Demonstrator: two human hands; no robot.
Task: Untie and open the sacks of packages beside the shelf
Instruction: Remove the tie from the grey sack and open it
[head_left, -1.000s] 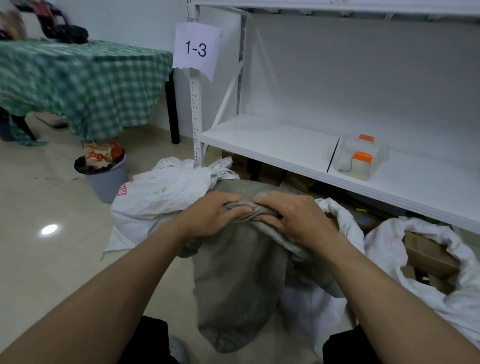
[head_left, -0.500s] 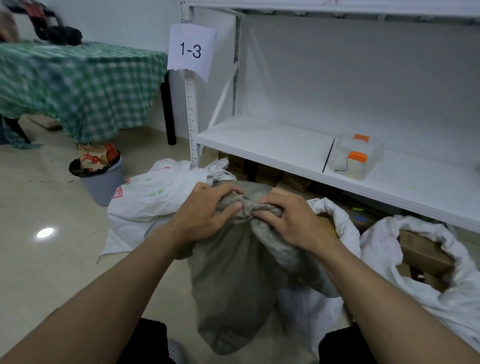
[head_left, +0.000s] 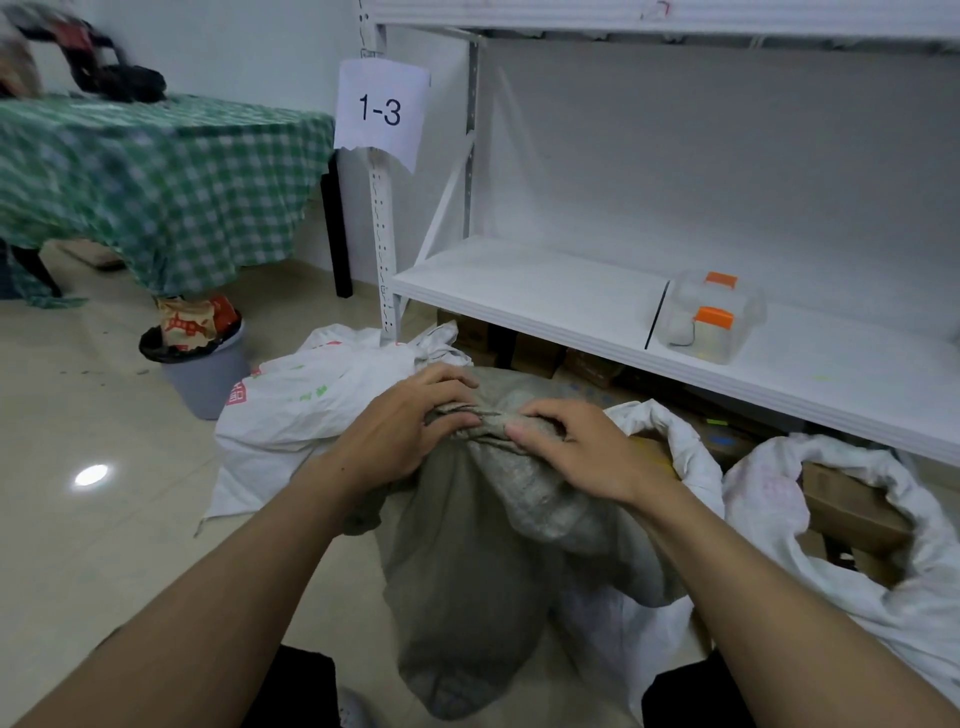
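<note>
A grey-green woven sack (head_left: 467, 561) stands on the floor in front of me, its neck bunched at the top. My left hand (head_left: 405, 431) grips the bunched neck from the left, thumb under the fold. My right hand (head_left: 576, 447) pinches the same bunched cloth from the right. Behind it lies a white sack (head_left: 306, 400) on its side. Another white sack (head_left: 675, 441) sits just behind the grey one with its mouth open. At the right a third white sack (head_left: 779, 493) is open, showing brown cardboard boxes (head_left: 852, 509).
A white metal shelf (head_left: 545, 291) labelled 1-3 stands behind the sacks, with a clear plastic box (head_left: 711, 322) with orange lids on it. Cardboard boxes sit under the shelf. A grey bin (head_left: 202, 364) stands left, under a table with a green checked cloth (head_left: 156, 176).
My hands have drawn slightly apart on the sack's neck. The right hand's fingers shifted from covering the fold to pinching it; the view dropped a little.
</note>
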